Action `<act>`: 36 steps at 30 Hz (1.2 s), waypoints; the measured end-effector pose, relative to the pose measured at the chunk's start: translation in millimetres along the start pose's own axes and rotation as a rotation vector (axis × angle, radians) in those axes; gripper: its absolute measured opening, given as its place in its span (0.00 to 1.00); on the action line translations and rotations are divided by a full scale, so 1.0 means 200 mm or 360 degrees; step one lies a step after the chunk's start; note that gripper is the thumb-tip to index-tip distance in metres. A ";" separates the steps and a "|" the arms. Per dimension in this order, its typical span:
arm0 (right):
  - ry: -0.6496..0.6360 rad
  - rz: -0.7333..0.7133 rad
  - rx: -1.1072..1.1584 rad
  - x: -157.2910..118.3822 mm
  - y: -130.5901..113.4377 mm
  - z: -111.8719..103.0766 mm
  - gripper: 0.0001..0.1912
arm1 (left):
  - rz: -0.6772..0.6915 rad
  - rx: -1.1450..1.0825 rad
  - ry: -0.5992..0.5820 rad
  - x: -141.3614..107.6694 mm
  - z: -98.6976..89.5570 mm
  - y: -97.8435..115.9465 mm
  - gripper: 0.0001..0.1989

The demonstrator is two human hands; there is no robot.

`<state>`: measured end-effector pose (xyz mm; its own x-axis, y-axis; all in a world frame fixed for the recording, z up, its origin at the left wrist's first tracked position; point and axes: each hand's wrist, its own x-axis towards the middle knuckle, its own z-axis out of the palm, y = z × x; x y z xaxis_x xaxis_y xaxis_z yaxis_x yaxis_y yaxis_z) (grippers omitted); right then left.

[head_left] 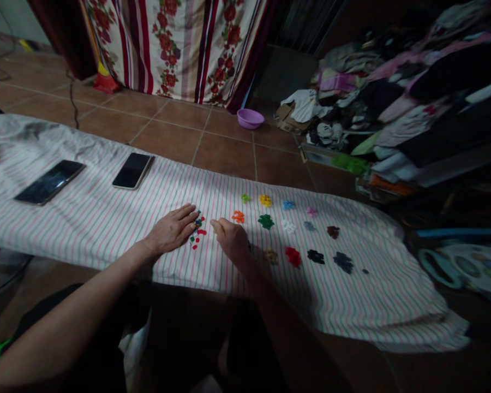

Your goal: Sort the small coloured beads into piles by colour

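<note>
My left hand lies flat on the striped cloth, its fingertips touching a loose group of small mixed red, green and blue pieces. Just right of that group, my right hand is closed, thumb and forefinger pressed together; whatever it may hold is too small to make out. Beyond it are sorted little piles, among them orange, dark green, yellow, red, black and dark grey. A tan pile sits by my right wrist.
Two dark phones, one at the far left and one nearer the middle, rest on the cloth. A purple basin stands on the tiled floor. Heaped clothes fill the right side. A flowered curtain hangs behind.
</note>
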<state>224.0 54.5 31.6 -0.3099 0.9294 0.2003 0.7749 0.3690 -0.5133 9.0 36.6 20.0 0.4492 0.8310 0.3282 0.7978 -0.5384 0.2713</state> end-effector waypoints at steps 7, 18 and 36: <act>0.0060 -0.0312 0.0231 0.00 0.01 0.01 0.12 | -0.0010 -0.0031 0.0002 0.01 0.00 -0.01 0.24; -0.0152 -0.0357 0.0125 -0.02 -0.02 0.06 0.08 | 0.0052 -0.0025 -0.0034 0.00 0.02 0.00 0.24; -0.0036 -0.0382 0.0220 -0.02 0.00 0.04 0.08 | 0.0058 0.0116 -0.0075 -0.09 0.03 0.03 0.43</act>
<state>221.4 50.6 24.9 -0.4890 0.8146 0.3119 0.5956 0.5730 -0.5629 8.3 18.8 9.3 0.4954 0.8177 0.2931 0.8071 -0.5581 0.1928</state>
